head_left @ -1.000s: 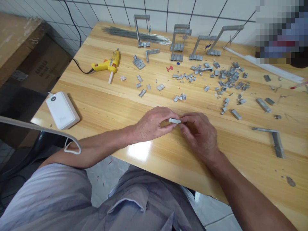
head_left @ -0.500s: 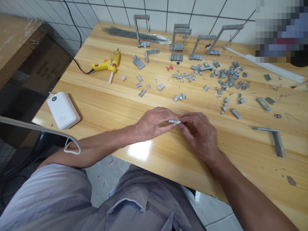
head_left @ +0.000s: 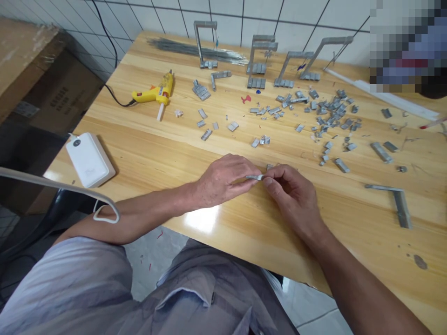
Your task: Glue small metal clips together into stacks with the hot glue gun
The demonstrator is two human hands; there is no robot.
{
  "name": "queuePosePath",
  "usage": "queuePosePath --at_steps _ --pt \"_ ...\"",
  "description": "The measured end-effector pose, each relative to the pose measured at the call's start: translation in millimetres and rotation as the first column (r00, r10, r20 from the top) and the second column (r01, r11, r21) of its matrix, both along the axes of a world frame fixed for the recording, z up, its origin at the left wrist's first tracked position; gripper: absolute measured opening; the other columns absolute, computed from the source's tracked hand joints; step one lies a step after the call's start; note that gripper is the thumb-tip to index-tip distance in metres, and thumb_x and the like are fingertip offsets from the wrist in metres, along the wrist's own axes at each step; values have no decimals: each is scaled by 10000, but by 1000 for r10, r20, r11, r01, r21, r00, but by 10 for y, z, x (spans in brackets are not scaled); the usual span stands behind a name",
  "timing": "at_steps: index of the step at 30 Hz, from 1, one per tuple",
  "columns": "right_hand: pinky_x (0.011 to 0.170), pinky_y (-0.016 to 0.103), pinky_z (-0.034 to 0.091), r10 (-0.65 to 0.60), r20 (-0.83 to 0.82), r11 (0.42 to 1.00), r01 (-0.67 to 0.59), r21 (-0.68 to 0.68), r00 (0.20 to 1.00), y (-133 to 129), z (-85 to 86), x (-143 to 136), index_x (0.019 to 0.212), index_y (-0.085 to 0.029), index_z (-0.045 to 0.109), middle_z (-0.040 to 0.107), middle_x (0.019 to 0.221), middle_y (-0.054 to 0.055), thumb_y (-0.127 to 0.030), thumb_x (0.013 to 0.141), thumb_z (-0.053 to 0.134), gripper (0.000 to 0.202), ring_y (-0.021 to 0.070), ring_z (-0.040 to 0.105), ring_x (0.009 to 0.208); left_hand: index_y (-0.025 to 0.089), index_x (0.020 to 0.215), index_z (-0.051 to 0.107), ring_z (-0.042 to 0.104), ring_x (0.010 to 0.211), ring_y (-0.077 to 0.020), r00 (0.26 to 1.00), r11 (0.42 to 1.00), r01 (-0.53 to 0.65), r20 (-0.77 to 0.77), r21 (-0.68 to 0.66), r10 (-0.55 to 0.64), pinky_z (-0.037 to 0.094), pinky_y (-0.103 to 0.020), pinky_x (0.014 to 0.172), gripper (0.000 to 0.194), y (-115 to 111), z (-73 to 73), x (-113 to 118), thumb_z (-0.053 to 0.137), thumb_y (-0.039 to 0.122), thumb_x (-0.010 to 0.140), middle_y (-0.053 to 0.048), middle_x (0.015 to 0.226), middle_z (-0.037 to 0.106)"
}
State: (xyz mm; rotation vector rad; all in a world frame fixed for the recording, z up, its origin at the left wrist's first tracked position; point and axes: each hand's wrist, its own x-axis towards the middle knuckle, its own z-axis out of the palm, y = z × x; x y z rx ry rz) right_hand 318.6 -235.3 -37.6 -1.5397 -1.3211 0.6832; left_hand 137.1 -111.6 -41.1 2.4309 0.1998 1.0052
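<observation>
Strip (head_left: 253, 177) held up between both hands, over the near part of the table (head_left: 150, 149). Left hand (head_left: 221, 181) clamped on it, thumb below, fingers above. Right hand (head_left: 296, 193) had thumb and forefinger pinched together at the strip's right end, seemingly gripping it; the contact itself was too small to read well.

Change: a second earlier the strip showed a broader pale face, then a stepped edge; now only a thin, slanting sliver, bright at the right tip. Right hand had shifted slightly to the right. A small grey piece (head_left: 269, 166) now showed just beyond the right fingertips; whether it lay on the table or touched the fingers, could not tell.

Meaning, as judged: the strip was being turned or bent at the fingertips, with this handling unfinished, since neither hand had let go.

Elsewhere, no change noted. Scraps (head_left: 337, 109) lay scattered beyond the right hand, an L-shaped bar (head_left: 402, 209) to its right. Glue gun (head_left: 153, 94) lay on its side, well apart from both hands.
</observation>
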Motion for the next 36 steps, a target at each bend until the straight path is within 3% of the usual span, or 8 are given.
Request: queuePosePath --at_steps 5,12,28,36 --pt "620 275 419 -29 -179 991 5 -137 983 10 50 -37 820 -205 707 631 725 -16 -314 930 688 156 127 527 660 197 1048 702 783 894 -152 1000 1000 2 1 24 -2 596 -267 823 51 -15 -19 2 711 191 998 -45 967 823" --pt "567 260 397 -44 -274 989 2 -150 961 22 43 -41 755 -201 705 609 649 -20 -323 856 722 159 120 504 606 202 1035 700 783 877 -154 1000 999 24 -15 23 -23 592 -277 809 42 -28 -17 3 695 180 999 -44 951 822" --pt "574 256 410 -55 -318 988 5 -157 946 -1 23 -40 770 -197 735 626 655 -18 -337 859 760 168 111 504 605 199 1064 698 780 880 -157 1000 1000 21 24 -15 -21 607 -277 815 104 -49 -23 19 721 151 975 -40 942 816" --pt "592 272 426 -36 -182 994 16 -109 983 -15 -7 -36 801 -209 732 666 686 -14 -344 915 727 176 122 545 618 201 1050 698 772 875 -157 999 1000 21 36 -8 -21 597 -273 812 96 -38 -28 19 719 149 972 -39 930 810"
